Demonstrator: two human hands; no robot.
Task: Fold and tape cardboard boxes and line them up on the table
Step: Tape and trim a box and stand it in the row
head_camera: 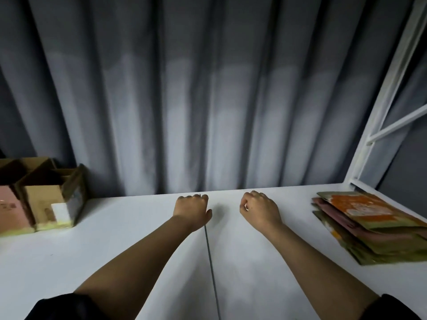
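Both my arms stretch out over the white table (129, 227). My left hand (193, 210) hovers near the table's far edge with its fingers curled and nothing in it. My right hand (260, 210) is a little to its right, also curled and holding nothing. Two assembled cardboard boxes stand side by side at the far left: a brown one (52, 199) with open top flaps and a pink-fronted one (11, 209) cut off by the frame edge. A stack of flat, unfolded cardboard boxes (374, 227) lies at the right, with an orange-printed sheet on top.
A grey curtain (208, 100) hangs right behind the table. A white metal frame (388, 88) rises at the right rear corner. A dark seam (211, 269) runs down the tabletop between my arms.
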